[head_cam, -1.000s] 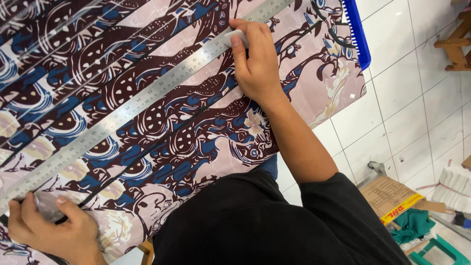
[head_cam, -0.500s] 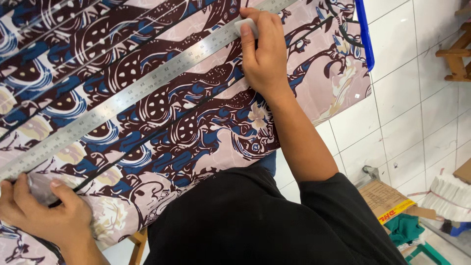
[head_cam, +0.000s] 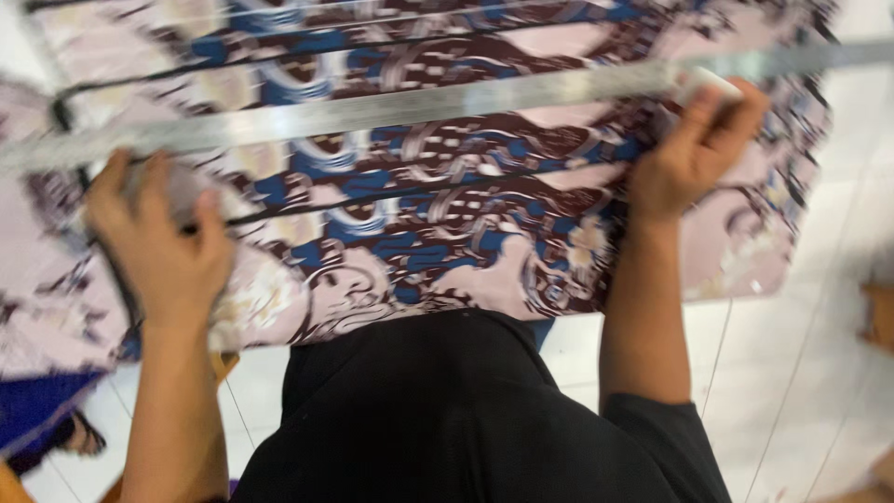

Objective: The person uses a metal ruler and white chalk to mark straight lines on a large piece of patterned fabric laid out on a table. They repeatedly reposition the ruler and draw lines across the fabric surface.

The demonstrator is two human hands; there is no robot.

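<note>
Swinging round since the earlier view, the long steel ruler [head_cam: 419, 104] now lies almost level across the patterned pink, maroon and blue fabric [head_cam: 447, 233] — right hand [head_cam: 694, 154] pinching a small white chalk piece [head_cam: 708, 82] at its edge, left hand [head_cam: 163, 237] pressing fabric flat below it, in heavy blur.

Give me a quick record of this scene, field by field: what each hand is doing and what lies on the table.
View: from the head, looking down; picture blurred
Left hand: pressed on the cloth just below the ruler, fingers curled
Right hand: at the ruler's edge, pinching a small white piece, perhaps chalk
Ruler: long, metal, lying flat across the cloth
Cloth: patterned in pink, maroon and blue, spread flat, with dark lines across it
Floor: white tiles
Clothing: black top
</note>
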